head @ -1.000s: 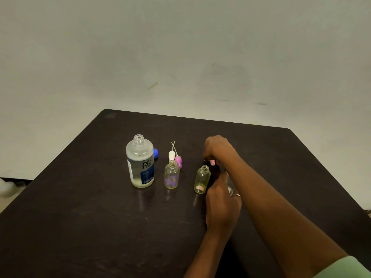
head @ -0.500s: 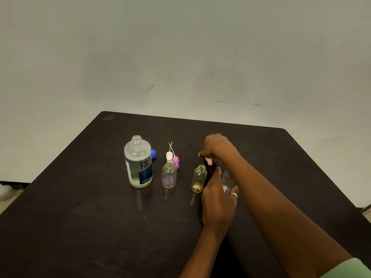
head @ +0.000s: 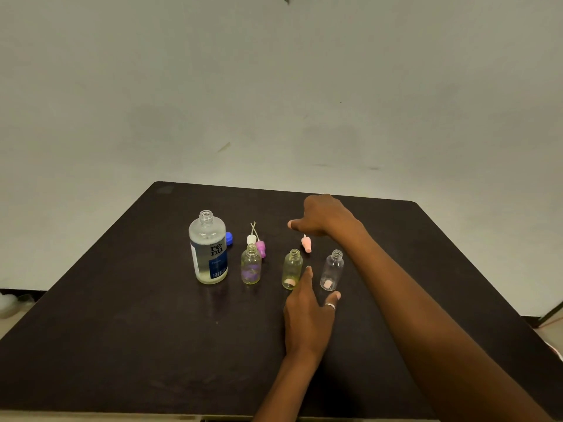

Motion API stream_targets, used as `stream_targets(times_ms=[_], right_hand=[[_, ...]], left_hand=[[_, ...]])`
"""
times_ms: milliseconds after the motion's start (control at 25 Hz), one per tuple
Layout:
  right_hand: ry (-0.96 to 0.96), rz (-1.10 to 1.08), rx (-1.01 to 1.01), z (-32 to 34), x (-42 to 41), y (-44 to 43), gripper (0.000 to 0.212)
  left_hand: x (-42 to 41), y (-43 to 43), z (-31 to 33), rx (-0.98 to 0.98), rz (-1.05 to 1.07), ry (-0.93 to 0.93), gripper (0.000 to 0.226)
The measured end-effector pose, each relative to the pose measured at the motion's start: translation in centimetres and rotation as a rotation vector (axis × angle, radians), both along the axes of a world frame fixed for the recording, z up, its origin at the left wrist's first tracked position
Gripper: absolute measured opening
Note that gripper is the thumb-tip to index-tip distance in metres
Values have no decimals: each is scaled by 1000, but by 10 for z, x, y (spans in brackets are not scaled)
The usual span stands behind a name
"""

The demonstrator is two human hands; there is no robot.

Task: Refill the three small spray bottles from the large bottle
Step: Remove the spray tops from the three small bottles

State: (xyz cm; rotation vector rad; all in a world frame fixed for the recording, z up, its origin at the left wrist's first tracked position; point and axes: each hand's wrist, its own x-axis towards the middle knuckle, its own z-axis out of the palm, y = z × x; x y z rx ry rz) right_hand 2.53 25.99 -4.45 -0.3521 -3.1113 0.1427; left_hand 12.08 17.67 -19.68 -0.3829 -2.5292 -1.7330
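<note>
Bottles first: large bottle (head: 208,248) stands uncapped at the left end of the row on the dark table (head: 122,330), blue cap (head: 229,238) just behind it. To its right are three small ones, all upright w/ open necks: purple-tinted small bottle (head: 251,264), yellowish small bottle (head: 292,269), clear small bottle (head: 332,271). White spray head (head: 251,239) and purple spray head (head: 261,248) lie behind the first, and the pink spray head (head: 306,243) lies on the table further right. Right hand (head: 323,216) hovers just above that pink one, fingers loosely bent, grasping nothing as far as I can see. Left hand (head: 307,312) lies flat btwn the yellowish and clear bottles, fingers straight, ring (head: 330,306) showing, gripping nothing (whether a fingertip brushes the yellowish one, can't tell). Prep looks done, so pouring is prob. next. The big bottle looks well filled, so expect some weight and slosh. Take it round the labelled waist, not the slick shoulder. The little ones look near-empty, light and tippy w/ narrow necks, so each wants pinning low on its body while the stream goes in slow, or it'll skate and spill.
</note>
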Motion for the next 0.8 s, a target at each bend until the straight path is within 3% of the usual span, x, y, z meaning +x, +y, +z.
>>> stream_targets(times_ms=[240,400,600,800], right_hand=[[112,78,14,6,16,-20,48],[197,249,-90,4,26,-44,34],[309,362,-272,-16,35,-84,15],[335,313,-422,-37,30,-121,58]], left_hand=[[18,-29,-6,-97,85,153,45],[14,-60,4,-243,188,265,35],[-16,-121,-1,-550,397,324,64],[-48,-170,-9,-712,412,161,115]])
